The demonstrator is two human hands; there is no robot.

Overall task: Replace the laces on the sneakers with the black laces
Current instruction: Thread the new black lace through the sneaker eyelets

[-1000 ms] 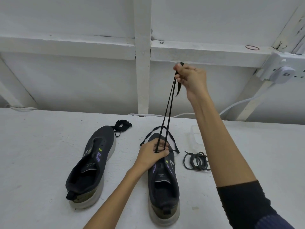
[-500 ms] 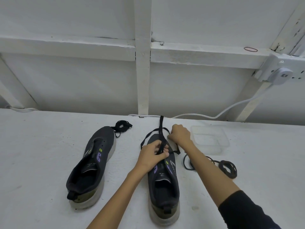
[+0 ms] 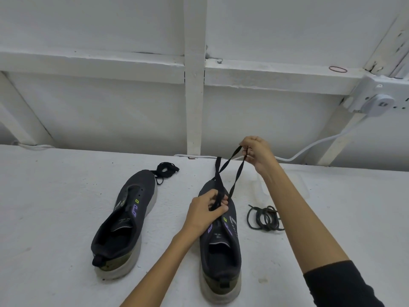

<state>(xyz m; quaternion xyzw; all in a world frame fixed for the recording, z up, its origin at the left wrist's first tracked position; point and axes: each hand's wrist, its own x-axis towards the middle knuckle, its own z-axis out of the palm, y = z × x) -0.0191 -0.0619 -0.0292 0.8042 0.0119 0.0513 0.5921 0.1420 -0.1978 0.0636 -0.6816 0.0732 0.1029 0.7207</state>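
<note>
Two dark sneakers lie on the white table, toes pointing away from me. The left sneaker [image 3: 124, 220] has no lace. A flat black lace [image 3: 235, 180] runs up from the toe end of the right sneaker [image 3: 221, 251]. My left hand [image 3: 204, 212] pinches that lace at the lowest eyelets. My right hand [image 3: 257, 155] is raised beyond the toe and grips the lace's upper part, pulling it taut. A bundled black lace [image 3: 166, 169] rests past the left sneaker's toe. A coil of dark round laces [image 3: 264, 219] lies right of the right sneaker.
A clear plastic container [image 3: 298, 185] sits behind my right forearm. A white cable [image 3: 309, 149] runs along the table's back edge to a wall socket [image 3: 380, 101]. White wooden framing stands behind the table.
My right hand dropped from high above down to the shoe's toe, then rose again up and to the right, drawing the lace out. My left hand stayed on the eyelets.
</note>
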